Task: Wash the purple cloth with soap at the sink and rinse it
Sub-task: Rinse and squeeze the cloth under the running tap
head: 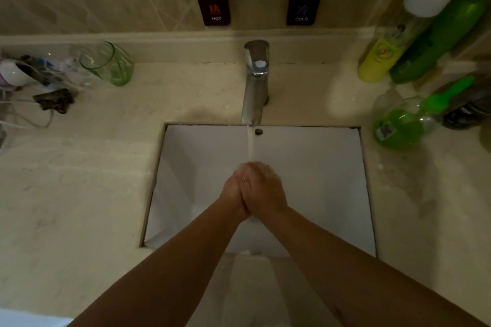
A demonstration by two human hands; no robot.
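- Pressing palm to palm, your left hand (235, 191) and right hand (263, 188) meet over the middle of the white rectangular sink basin (318, 180), fingers pointing away from you, mostly straight and laid together.
- Grip state: neither hand visibly holds anything; nothing shows between the palms, though that gap is hidden, so a small scrap tucked inside cannot be ruled out.
- Purple cloth: not in sight anywhere. You cannot tell where it lies; the basin around your hands shows only bare white.
- Thin stream of water (251, 143) falls from the chrome tap spout (253, 87) onto your fingertips; droplets shine on the skin.
- Judgement: hands look to be rinsing themselves, so the cloth work is either done or not begun.
- Handling note, by guess: a wet cloth is soft, limp, heavier than dry, slick when soapy. Bunch it in a full fist, not by a corner, and keep it over the basin.
- Farther right on the beige stone counter (79, 194): clear bottle of green liquid (398, 130), yellow bottle (380, 58), tall green bottle (438, 37).
- Farther left: green-tinted drinking glass (109, 64) among clutter.
- Wall: dark hot tag (214, 9) and cold tag (303, 9).
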